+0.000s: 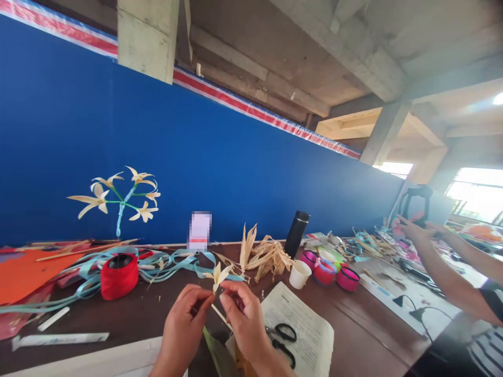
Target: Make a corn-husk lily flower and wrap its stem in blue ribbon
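Your left hand [184, 327], fingers curled and nearly closed, meets your right hand [245, 324], whose thumb and fingers are likewise bent in a close pinch; between the fingertips of both stands a small cream-coloured flower with pointed petals [218, 276], low in the centre of the head view, above the dark brown tabletop [314, 309]. Which hand bears the flower's base cannot be told. A green husk leaf [215, 352] lies below, between your wrists. Beneath and beside your right hand is a printed paper sheet [308, 330], with black-handled scissors [286, 332] partly hidden by that hand. Beyond the hands lie dry, tan corn husks [271, 256], near a white cup [299, 275] and an upright black cylindrical flask [296, 234]. To the left, a red fabric-covered roll [119, 277] rests among pale blue ribbons [88, 269]; behind them, a branched spray of cream flowers [123, 201] rises before the blue wall panel [220, 173]. At far right, another person's arms [440, 262] reach over the cluttered table.
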`<action>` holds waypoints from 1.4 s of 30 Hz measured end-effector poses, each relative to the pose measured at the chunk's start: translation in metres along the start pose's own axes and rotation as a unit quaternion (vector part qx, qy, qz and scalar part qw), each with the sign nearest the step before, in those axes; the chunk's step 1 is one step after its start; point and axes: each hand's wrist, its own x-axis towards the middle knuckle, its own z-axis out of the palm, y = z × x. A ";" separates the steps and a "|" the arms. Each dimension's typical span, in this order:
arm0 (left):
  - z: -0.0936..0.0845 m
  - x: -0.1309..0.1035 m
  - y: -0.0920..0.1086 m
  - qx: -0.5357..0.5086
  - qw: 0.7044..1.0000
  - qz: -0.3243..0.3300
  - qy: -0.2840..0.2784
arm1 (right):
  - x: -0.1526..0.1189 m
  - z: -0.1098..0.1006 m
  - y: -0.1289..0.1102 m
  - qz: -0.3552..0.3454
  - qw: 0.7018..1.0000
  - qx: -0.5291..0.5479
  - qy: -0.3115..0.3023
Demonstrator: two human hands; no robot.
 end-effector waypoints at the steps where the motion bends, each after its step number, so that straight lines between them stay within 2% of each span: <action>1: 0.000 0.000 0.001 -0.001 1.000 0.007 0.002 | 0.000 0.001 -0.001 -0.004 1.000 -0.008 0.004; 8: 0.002 -0.004 0.006 -0.019 0.999 0.023 -0.014 | 0.001 0.004 -0.003 -0.050 0.996 -0.063 0.030; 27: 0.004 -0.006 0.017 -0.026 1.000 0.004 -0.016 | 0.004 0.003 -0.005 -0.088 0.990 -0.104 0.044; 33: 0.003 -0.006 0.016 -0.027 0.999 -0.004 -0.016 | 0.003 0.006 -0.003 -0.069 0.993 -0.084 0.050; 39: 0.006 -0.008 0.012 -0.036 0.999 -0.019 -0.030 | -0.001 0.003 0.003 -0.018 0.998 -0.055 0.012; 42: 0.006 -0.009 0.013 -0.038 0.999 -0.011 -0.033 | -0.002 0.000 0.007 -0.019 0.998 -0.066 0.007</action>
